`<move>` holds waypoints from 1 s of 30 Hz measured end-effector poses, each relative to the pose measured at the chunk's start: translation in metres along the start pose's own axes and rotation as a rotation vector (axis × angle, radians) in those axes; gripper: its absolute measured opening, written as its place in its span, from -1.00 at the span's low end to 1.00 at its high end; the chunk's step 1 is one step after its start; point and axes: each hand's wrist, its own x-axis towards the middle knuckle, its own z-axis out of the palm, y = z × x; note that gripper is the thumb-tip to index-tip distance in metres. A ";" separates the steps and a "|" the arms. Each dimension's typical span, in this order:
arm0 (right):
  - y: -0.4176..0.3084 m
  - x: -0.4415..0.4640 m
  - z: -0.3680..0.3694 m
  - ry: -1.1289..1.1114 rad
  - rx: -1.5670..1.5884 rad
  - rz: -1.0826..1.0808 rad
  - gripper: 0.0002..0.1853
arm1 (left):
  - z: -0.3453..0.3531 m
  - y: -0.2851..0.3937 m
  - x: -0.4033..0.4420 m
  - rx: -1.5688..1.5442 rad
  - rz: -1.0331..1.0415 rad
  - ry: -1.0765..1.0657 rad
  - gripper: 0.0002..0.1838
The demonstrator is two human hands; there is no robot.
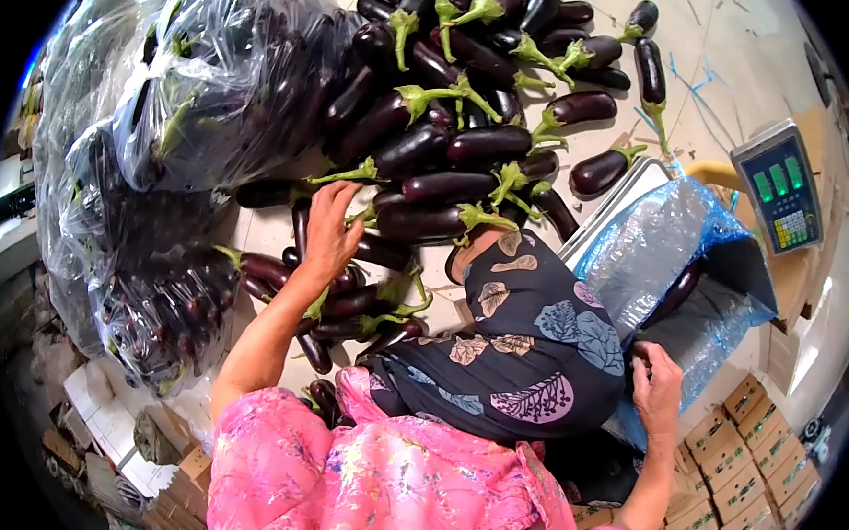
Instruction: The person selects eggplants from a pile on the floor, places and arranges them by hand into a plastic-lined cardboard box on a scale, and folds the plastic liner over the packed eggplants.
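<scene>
My left hand (332, 233) reaches into the heap of dark purple eggplants (423, 150), its fingers apart around a green stalk. Whether it touches an eggplant there, I cannot tell. Beside my knee, my right hand (656, 382) has curled fingers at the near edge of a box lined with blue clear plastic (625, 245). What those fingers hold, if anything, is hidden. One eggplant (677, 292) lies inside the lined box. More eggplants (355, 312) are on the floor between my left forearm and my legs.
Large clear plastic bags (84, 187) full of eggplants stand at the left. A scale display (777, 184) with green digits stands at the right, behind the box. Stacked cardboard cartons (741, 450) are at lower right. Single eggplants (651, 71) lie scattered on the pale tiled floor.
</scene>
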 end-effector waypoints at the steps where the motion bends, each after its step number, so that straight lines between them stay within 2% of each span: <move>1: 0.001 -0.001 -0.002 -0.011 -0.025 0.001 -0.88 | 0.007 0.010 0.014 -0.038 0.012 0.023 -0.48; 4: 0.006 -0.002 -0.007 -0.090 -0.001 0.117 -0.88 | 0.030 0.024 0.041 0.007 0.058 0.055 -0.40; 6: 0.014 -0.003 -0.004 -0.071 -0.031 0.064 -0.86 | 0.041 0.025 0.058 0.080 0.093 0.030 -0.31; 9: 0.024 -0.005 -0.002 -0.073 -0.050 0.055 -0.82 | 0.050 0.029 0.079 0.228 0.015 0.016 -0.28; 13: 0.016 0.000 -0.001 -0.057 -0.102 0.052 -0.75 | 0.054 0.022 0.092 0.239 0.065 -0.013 -0.29; 17: 0.012 0.003 -0.005 -0.100 -0.060 0.065 -0.72 | 0.036 0.014 0.104 -0.033 0.053 -0.003 -0.32; 19: 0.011 0.005 -0.005 -0.107 -0.053 0.063 -0.71 | 0.013 0.022 0.108 -0.263 -0.084 -0.087 -0.34; 21: 0.009 0.006 -0.006 -0.122 -0.053 0.076 -0.71 | -0.006 0.036 0.106 -0.892 -0.458 -0.237 -0.38; 22: 0.009 0.006 -0.006 -0.126 -0.054 0.079 -0.70 | -0.006 0.035 0.101 -1.206 -0.549 -0.318 -0.41; 23: 0.008 0.007 -0.005 -0.122 -0.065 0.054 -0.70 | -0.003 0.033 0.098 -1.365 -0.559 -0.316 -0.48; 25: 0.009 0.007 -0.006 -0.110 -0.094 0.007 -0.69 | 0.007 0.023 0.088 -1.644 -0.732 -0.367 -0.53; 27: 0.013 0.006 -0.004 -0.101 -0.102 -0.017 -0.69 | 0.026 0.021 0.081 -1.721 -0.753 -0.321 -0.44; 30: 0.014 0.003 -0.003 -0.106 -0.115 -0.017 -0.69 | 0.034 0.034 0.075 -1.733 -0.751 -0.415 -0.35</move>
